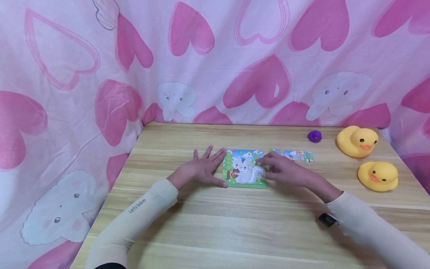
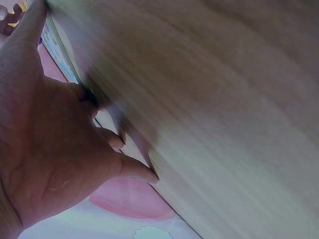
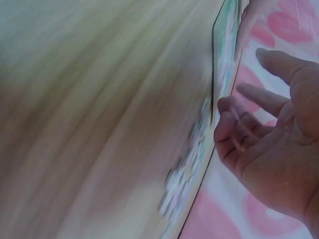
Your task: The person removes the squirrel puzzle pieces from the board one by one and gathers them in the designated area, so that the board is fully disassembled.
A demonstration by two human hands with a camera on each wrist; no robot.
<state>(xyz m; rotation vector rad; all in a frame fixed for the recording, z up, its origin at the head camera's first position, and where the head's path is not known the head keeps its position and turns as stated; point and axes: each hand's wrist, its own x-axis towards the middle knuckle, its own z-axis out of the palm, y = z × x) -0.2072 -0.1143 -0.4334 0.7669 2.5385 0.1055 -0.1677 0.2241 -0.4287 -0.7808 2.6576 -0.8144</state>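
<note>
Sleeved forearms reach up from the bottom of the frame to a puzzle [image 1: 244, 169] at the centre of the table [image 1: 215, 224]. Left hand [image 1: 201, 170] lies flat with fingers spread against the puzzle's left edge, while the right hand [image 1: 285, 170] covers its right edge, fingers loosely curled, perhaps on a piece. Loose pieces [image 1: 295, 155] lie just right; two ducks [image 1: 357, 141] sit far right.

We note the left hand [image 2: 47, 149] lying flat, fingers spread, on the wooden table [image 2: 214, 114], index fingertip touching the puzzle edge [image 2: 56, 47].
</note>
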